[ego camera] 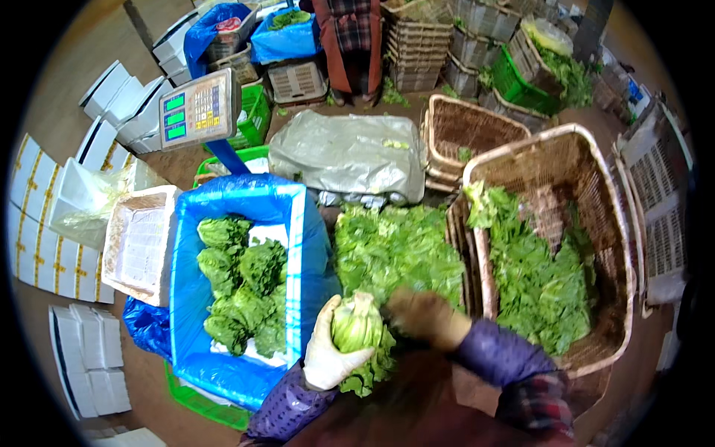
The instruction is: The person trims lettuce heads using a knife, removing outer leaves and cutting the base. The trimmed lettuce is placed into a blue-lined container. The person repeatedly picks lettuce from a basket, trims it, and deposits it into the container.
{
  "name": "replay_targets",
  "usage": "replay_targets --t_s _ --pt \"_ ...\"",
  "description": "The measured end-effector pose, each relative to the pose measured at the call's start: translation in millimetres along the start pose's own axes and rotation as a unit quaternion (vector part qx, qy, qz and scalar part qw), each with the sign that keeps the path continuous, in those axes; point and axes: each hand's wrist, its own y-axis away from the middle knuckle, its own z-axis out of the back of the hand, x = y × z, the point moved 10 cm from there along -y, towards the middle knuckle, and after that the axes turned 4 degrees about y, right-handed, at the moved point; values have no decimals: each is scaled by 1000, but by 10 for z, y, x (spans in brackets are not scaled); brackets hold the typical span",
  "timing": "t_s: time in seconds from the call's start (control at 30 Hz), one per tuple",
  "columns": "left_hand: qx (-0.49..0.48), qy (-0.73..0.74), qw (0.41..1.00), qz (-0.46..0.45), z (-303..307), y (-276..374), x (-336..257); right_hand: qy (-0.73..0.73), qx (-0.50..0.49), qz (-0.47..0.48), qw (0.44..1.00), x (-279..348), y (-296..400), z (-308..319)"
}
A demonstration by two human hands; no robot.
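Note:
My left hand [329,355], in a white glove, is closed around a head of leafy lettuce [357,329] with its cut stem upward. Just right of the lettuce is my right hand [427,315] in a brownish glove; it is blurred, so I cannot tell its fingers or whether it holds anything. To the left, several lettuce heads [265,265] lie on white lining in a crate lined with blue plastic [296,251]. Loose green leaves [396,246] fill the space beyond my hands. More leaves [542,290] lie in a large tan plastic basket [620,274] at the right.
A digital scale display [195,109] stands on a blue post behind the lined crate. A grey plastic sheet [346,153] covers something ahead. White foam boxes [42,207] stand at the left, stacked crates [419,50] at the back, near a standing person [349,44].

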Motion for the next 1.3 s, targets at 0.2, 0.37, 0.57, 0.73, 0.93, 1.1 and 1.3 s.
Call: replay_targets --t_s 0.2,0.37,0.57,0.73,0.93,1.1,1.3 --pt "25 -55 997 -58 -133 92 -260 -493 -29 1 870 78 287 50" --pt "228 164 941 187 -702 56 210 -725 85 -27 683 -41 812 -570" --pt "64 -47 997 24 -748 -445 369 -752 -97 -125 639 -904 1240 -781" --pt "170 396 898 95 -1726 -352 365 -593 -48 -118 795 -1244 671 -354" --pt "224 489 835 111 -952 -480 160 -312 -191 7 931 -1678 322 1029" --pt "111 333 936 -7 -674 -651 150 -549 26 81 831 -268 -314 430" --pt "116 457 881 44 -656 54 1128 -812 26 -171 558 -367 -41 -835"
